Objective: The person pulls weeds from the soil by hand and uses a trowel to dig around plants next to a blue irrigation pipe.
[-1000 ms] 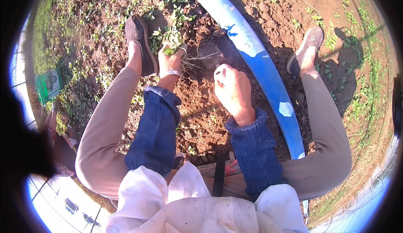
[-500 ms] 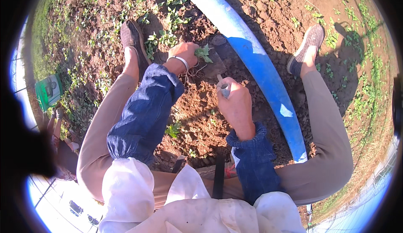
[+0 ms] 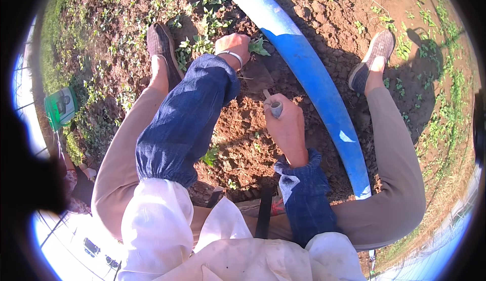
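My left hand [image 3: 233,46] reaches far forward and is closed around a small green weed [image 3: 259,46] growing beside the blue pipe [image 3: 309,78]. A white band circles that wrist. My right hand [image 3: 286,124] grips the pale handle of a small trowel [image 3: 260,78], whose dark blade points into the red-brown soil between my feet. Both forearms wear dark blue sleeve covers. I am squatting, with my knees spread to either side.
The wide blue pipe runs from the top middle down to the lower right. My shoes [image 3: 161,46] [image 3: 374,56] stand on either side of the dug patch. Low green weeds [image 3: 202,8] cover the ground at left and top. A green container [image 3: 62,108] sits at far left.
My left hand has stretched forward from the soil to the weed by the pipe and closed on it. My right hand has turned the trowel's handle end up.
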Motion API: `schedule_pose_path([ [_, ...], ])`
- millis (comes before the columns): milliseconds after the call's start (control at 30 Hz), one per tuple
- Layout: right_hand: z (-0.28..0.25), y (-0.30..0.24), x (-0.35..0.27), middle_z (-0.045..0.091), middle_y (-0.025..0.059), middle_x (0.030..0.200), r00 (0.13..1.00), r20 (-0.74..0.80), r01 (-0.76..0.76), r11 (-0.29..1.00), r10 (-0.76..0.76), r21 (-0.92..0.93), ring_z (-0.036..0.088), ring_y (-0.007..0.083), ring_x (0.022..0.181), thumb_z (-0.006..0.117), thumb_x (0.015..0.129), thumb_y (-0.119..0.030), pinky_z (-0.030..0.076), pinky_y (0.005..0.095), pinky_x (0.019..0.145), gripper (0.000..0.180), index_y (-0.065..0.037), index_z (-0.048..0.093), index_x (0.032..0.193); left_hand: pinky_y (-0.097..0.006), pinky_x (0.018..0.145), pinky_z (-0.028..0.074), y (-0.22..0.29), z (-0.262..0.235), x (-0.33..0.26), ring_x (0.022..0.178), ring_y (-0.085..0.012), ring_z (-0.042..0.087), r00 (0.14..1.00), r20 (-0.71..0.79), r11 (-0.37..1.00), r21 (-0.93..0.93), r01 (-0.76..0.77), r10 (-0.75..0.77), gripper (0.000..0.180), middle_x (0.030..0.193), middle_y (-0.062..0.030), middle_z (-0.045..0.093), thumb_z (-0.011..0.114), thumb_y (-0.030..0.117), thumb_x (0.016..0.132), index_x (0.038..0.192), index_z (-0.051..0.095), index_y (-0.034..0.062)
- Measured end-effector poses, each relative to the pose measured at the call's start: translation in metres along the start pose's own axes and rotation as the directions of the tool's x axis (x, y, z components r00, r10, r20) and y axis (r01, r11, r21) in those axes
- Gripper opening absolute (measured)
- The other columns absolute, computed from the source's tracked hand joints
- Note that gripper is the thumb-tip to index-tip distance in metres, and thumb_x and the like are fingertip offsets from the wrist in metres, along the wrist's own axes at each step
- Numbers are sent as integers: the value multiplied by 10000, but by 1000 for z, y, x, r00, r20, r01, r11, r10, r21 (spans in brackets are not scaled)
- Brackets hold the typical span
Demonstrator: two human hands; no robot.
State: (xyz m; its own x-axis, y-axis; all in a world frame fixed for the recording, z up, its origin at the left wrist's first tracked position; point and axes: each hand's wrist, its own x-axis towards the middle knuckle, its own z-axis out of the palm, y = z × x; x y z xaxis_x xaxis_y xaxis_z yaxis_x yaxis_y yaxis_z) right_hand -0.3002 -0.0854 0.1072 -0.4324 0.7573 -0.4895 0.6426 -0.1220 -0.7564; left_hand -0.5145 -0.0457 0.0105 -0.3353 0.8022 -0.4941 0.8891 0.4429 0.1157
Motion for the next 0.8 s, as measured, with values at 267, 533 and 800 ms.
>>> schedule_pose_path([
  [267, 0, -22, 9, 642, 157, 728, 994, -41, 98, 995, -99, -12, 643, 357, 705, 657, 757, -70, 488, 414, 603, 105, -71, 620, 855, -266, 703, 463, -55, -2, -48, 796, -116, 606, 933, -220, 211, -964, -163, -284, 196, 897, -31, 685, 702, 133, 836, 971, 663, -4],
  [533, 13, -67, 61, 654, 187, 777, 978, 168, 165, 957, -127, -239, 636, 377, 759, 628, 754, -132, 502, 429, 675, 121, -31, 644, 819, -352, 733, 514, -84, -26, -27, 846, -273, 677, 785, -226, 602, -767, 223, -577, 357, 899, -173, 692, 695, 212, 757, 1033, 646, -8],
  [800, 63, -56, 74, 667, 185, 799, 994, 34, 113, 971, -108, -212, 641, 385, 805, 644, 710, -102, 503, 460, 709, 158, -41, 631, 855, -413, 814, 524, -90, -4, 27, 943, -331, 653, 934, -116, 888, -369, 276, -338, 483, 1011, -133, 681, 739, 411, 708, 1131, 650, 198],
])
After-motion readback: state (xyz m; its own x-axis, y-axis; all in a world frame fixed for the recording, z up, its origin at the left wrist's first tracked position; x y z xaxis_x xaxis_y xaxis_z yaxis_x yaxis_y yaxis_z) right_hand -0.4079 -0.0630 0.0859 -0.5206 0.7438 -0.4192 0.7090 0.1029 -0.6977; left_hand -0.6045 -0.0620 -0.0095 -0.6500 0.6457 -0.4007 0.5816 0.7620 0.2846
